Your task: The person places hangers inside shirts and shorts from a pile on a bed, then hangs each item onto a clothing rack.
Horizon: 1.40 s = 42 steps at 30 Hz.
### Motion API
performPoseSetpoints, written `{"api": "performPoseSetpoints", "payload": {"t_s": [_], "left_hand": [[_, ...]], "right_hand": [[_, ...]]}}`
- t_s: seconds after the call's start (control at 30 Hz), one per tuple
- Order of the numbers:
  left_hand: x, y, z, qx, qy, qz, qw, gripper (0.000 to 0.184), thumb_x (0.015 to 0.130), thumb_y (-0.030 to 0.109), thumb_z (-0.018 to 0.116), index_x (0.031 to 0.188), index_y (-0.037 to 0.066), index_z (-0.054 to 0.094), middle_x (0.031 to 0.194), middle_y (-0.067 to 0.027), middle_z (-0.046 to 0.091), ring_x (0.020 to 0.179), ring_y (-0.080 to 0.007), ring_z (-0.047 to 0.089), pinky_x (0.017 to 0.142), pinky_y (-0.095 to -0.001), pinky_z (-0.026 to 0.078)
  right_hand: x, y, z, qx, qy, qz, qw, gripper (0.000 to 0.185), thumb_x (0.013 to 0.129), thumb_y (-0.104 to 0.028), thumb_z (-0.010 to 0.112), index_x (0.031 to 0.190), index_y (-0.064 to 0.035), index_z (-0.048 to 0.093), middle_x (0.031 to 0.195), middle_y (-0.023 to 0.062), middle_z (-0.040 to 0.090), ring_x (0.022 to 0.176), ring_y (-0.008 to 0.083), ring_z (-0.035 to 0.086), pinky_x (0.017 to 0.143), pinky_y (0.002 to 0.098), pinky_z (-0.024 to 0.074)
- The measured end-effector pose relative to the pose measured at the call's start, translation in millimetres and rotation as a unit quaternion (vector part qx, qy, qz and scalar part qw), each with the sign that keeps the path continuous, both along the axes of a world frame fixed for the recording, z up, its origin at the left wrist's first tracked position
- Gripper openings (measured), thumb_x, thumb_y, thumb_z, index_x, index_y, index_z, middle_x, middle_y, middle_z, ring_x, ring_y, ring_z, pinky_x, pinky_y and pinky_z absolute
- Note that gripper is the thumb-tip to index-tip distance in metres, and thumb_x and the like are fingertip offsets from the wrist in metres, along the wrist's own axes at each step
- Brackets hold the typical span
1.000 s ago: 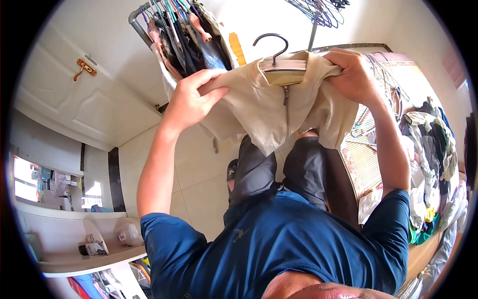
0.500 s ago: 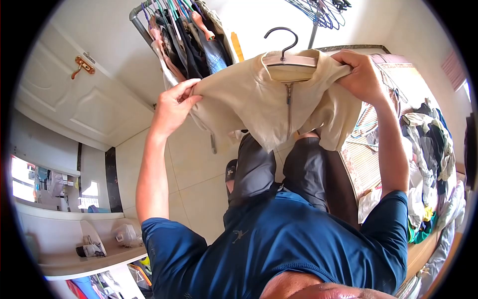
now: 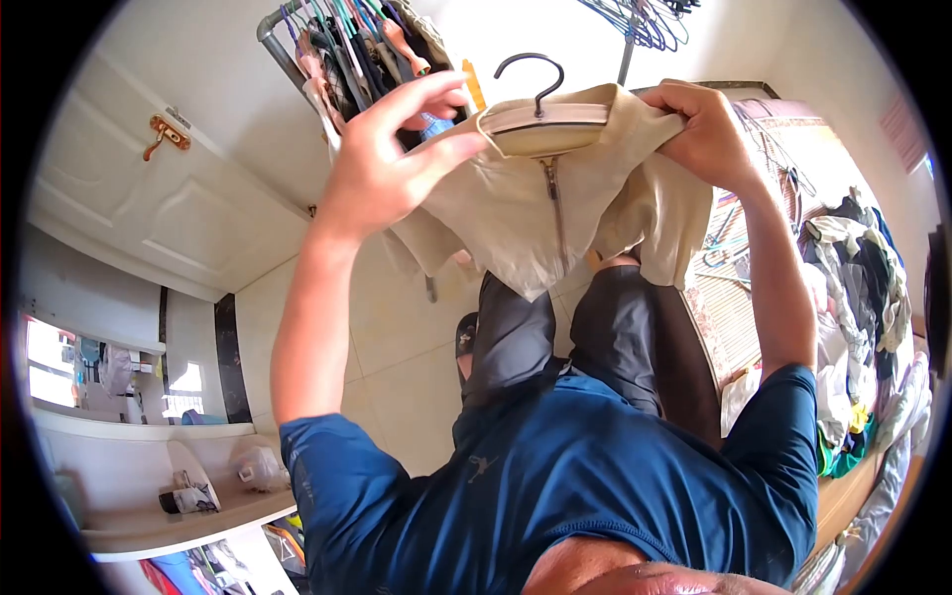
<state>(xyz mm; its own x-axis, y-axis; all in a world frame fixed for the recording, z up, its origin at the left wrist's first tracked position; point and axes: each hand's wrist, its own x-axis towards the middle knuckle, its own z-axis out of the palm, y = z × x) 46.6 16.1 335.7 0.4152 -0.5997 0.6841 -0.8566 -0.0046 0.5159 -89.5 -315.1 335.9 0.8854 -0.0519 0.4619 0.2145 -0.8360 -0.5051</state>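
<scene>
A beige garment [image 3: 506, 208] with a short front zip hangs in front of me on a hanger [image 3: 536, 87], whose black hook sticks up out of the collar. My right hand [image 3: 702, 134] grips the garment's shoulder on the right side. Beside the collar on the left is my left hand [image 3: 397, 159], its fingers spread and curved, thumb near the fabric; it does not grip the cloth. The lower part of the garment hangs over my knees.
A rack [image 3: 281, 59] of hung clothes stands at the back left, with bare hangers [image 3: 645, 22] on a stand at the back. Clothes [image 3: 858, 288] are heaped on the bed [image 3: 714, 322] at right. A door [image 3: 149, 198] and shelf [image 3: 119, 521] are at left.
My left hand has let go of the garment's left shoulder and moved in toward the collar. The garment and hanger have shifted slightly left, while my right hand keeps its grip.
</scene>
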Motion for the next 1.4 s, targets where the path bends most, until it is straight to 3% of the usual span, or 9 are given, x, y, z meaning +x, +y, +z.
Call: {"api": "performPoseSetpoints", "payload": {"t_s": [0.13,0.43,0.6,0.67,0.8,0.9,1.0,1.33,1.4], "left_hand": [[1,-36,12,0.058,0.051,0.014,0.997,0.024,0.093,0.014,0.084,0.108,-0.002,0.077,0.083,-0.003,0.074,0.077,-0.0072,0.065,0.072,-0.0256,0.055],[-11,-52,34,0.069,0.066,-0.077,0.992,0.013,0.098,0.009,0.075,0.103,-0.003,0.079,0.088,-0.0052,0.077,0.082,-0.0088,0.07,0.076,-0.0258,0.057],[-2,-61,32,0.077,0.027,-0.089,0.993,0.014,0.099,0.01,0.074,0.106,0.0,0.08,0.084,-0.0033,0.074,0.077,-0.0089,0.065,0.072,-0.0281,0.054],[-6,-64,33,0.069,0.025,-0.086,0.994,0.013,0.098,0.01,0.074,0.106,0.001,0.08,0.082,-0.0033,0.073,0.074,-0.0089,0.062,0.071,-0.0284,0.053],[-8,-68,36,0.079,0.002,-0.094,0.992,0.017,0.1,0.016,0.076,0.108,0.001,0.08,0.086,-0.0013,0.074,0.078,-0.0077,0.066,0.073,-0.025,0.053],[-7,-71,33,0.063,0.005,-0.093,0.994,0.016,0.099,0.015,0.076,0.108,0.002,0.081,0.089,-0.0015,0.076,0.081,-0.0074,0.067,0.075,-0.0244,0.054],[-5,-76,35,0.065,0.017,-0.078,0.995,0.015,0.098,0.015,0.077,0.107,0.002,0.081,0.093,-0.0017,0.079,0.084,-0.0062,0.069,0.077,-0.023,0.056],[9,-63,55,0.005,-0.053,-0.049,0.997,0.017,0.097,0.016,0.079,0.105,0.002,0.081,0.095,-0.0026,0.08,0.087,-0.0069,0.071,0.079,-0.025,0.057],[10,-56,63,0.019,-0.067,-0.037,0.997,0.017,0.097,0.016,0.079,0.105,0.001,0.081,0.096,-0.0034,0.08,0.086,-0.0071,0.071,0.078,-0.0243,0.056]], "right_hand": [[6,-2,-4,-0.025,-0.036,0.019,0.999,0.027,0.081,-0.007,0.077,0.108,-0.0034,0.077,0.097,0.0125,0.076,0.089,0.0261,0.073,0.083,0.0354,0.0568],[1,-5,6,-0.134,-0.027,0.035,0.99,0.029,0.083,-0.005,0.071,0.111,-0.0017,0.077,0.104,0.0128,0.077,0.097,0.0305,0.074,0.09,0.0406,0.0569],[23,-26,37,0.136,0.14,0.207,0.959,0.035,0.095,-0.018,0.062,0.121,-0.0003,0.077,0.123,0.0149,0.075,0.115,0.024,0.071,0.108,0.0329,0.0538],[41,-16,35,0.059,0.106,0.195,0.973,0.038,0.1,-0.028,0.056,0.114,0.0002,0.079,0.114,0.0137,0.076,0.105,0.0209,0.072,0.097,0.031,0.0566],[53,24,62,-0.038,0.296,0.09,0.95,0.032,0.096,-0.031,0.071,0.102,-0.0017,0.082,0.088,0.0026,0.074,0.077,0.0091,0.062,0.069,0.0285,0.0502],[72,25,56,-0.009,0.218,0.197,0.956,0.013,0.093,-0.01,0.076,0.094,0.0026,0.078,0.082,-0.005,0.069,0.07,0.0019,0.055,0.064,0.023,0.046],[76,27,50,0.118,0.178,0.247,0.945,0.017,0.096,-0.012,0.075,0.098,0.0041,0.077,0.084,-0.0054,0.07,0.073,0.0006,0.056,0.065,0.0215,0.0479],[42,38,69,-0.002,0.138,0.159,0.978,0.026,0.102,-0.019,0.072,0.116,0.0021,0.076,0.096,0.0028,0.076,0.09,0.0059,0.067,0.083,0.0241,0.055],[36,15,62,-0.097,0.0,0.137,0.986,0.029,0.099,-0.021,0.074,0.12,-0.0009,0.076,0.105,0.007,0.076,0.098,0.0126,0.07,0.091,0.029,0.0566]]}}
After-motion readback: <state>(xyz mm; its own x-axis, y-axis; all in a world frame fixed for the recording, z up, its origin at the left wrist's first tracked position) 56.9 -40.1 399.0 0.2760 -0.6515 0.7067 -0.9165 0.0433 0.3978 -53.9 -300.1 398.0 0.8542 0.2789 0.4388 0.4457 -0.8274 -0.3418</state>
